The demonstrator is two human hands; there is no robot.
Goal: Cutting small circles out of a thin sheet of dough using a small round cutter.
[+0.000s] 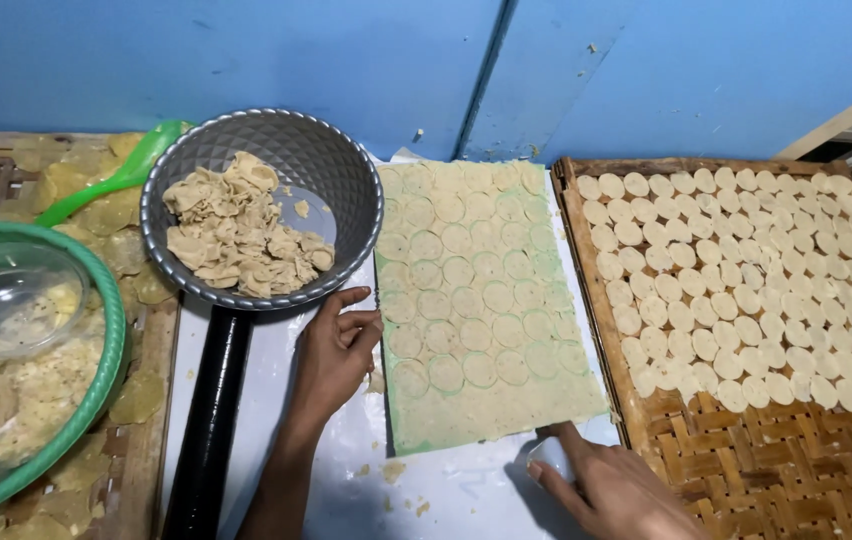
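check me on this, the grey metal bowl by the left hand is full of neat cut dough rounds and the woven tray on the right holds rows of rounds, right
Not quite. In the head view the grey metal bowl by the left hand holds crumpled dough scraps, not neat cut rounds. The rest stands: the woven tray on the right holds rows of dough rounds.

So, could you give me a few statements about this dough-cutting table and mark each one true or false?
1. The grey metal bowl holds crumpled dough scraps. True.
2. The woven bamboo tray is bare. False: rows of pale round dough discs cover most of it.
3. The left hand rests by the edge of the flat rolled dough sheet. True.
4. The right hand holds a green spoon. False: it grips a small white round cutter.
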